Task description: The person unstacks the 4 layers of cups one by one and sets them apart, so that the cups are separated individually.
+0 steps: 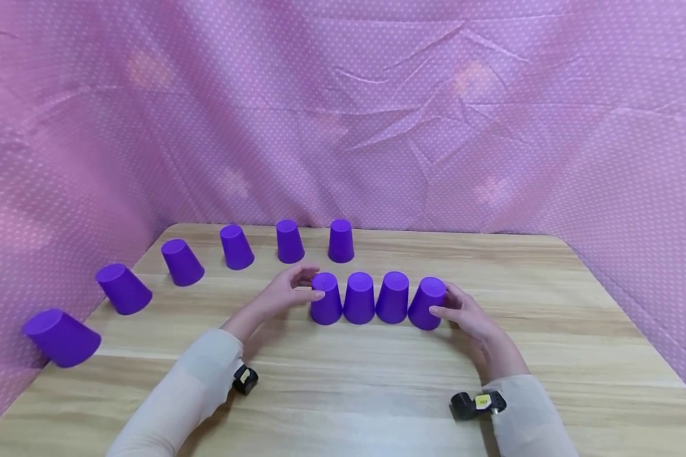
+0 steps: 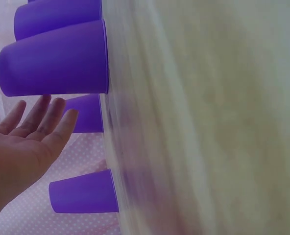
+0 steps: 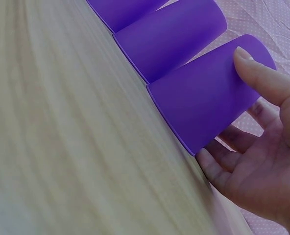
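Several upside-down purple cups stand side by side in a short row across the middle of the table. At the row's left end, my left hand (image 1: pixel 288 292) is beside the end cup (image 1: pixel 326 304), its fingers loosely extended. In the left wrist view the fingertips (image 2: pixel 69 117) come right up to that cup's side. My right hand (image 1: pixel 469 314) grips the right end cup (image 1: pixel 425 308), with the thumb (image 3: pixel 250 63) laid on its side and the other fingers around its far side. Between the end cups stand two more, a left one (image 1: pixel 359 301) and a right one (image 1: pixel 392 301).
More upside-down purple cups curve along the table's far and left edges, from a far cup (image 1: pixel 341 244) to a near-left cup (image 1: pixel 63 339). A pink dotted cloth (image 1: pixel 406 127) hangs behind and beside the wooden table (image 1: pixel 343 381).
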{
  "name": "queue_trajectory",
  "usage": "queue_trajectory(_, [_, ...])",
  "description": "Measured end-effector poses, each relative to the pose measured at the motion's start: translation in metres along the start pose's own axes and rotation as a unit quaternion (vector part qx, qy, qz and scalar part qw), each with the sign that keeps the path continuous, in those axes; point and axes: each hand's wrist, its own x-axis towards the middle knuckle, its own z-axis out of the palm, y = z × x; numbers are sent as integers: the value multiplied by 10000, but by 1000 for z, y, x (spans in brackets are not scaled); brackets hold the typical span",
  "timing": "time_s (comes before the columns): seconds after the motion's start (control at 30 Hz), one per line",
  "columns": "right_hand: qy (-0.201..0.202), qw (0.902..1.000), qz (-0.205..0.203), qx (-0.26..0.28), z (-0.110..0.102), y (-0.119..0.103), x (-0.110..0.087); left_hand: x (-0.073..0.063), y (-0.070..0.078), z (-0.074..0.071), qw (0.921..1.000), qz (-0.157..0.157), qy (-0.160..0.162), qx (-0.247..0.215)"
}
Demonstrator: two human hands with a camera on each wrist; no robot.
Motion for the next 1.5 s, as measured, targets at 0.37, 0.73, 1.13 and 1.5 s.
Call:
queue_trajectory(0.37, [-34,10000,-78,-5,-1,0,-1,0,1,9,9987,456,33,210])
queue_trajectory(0.73, [-61,10000,-12,11,0,-2,-1,7,-19,8,9985,439,199,264])
queue_trajectory(1.13, [-91,9998,-80,154,1,-2,-1,-12,-11,-1,9987,268,390,206])
queue_trajectory(1.5, [-186,9991,-294,230,2,0,2,-40,-15,-33,9969,290,701,216])
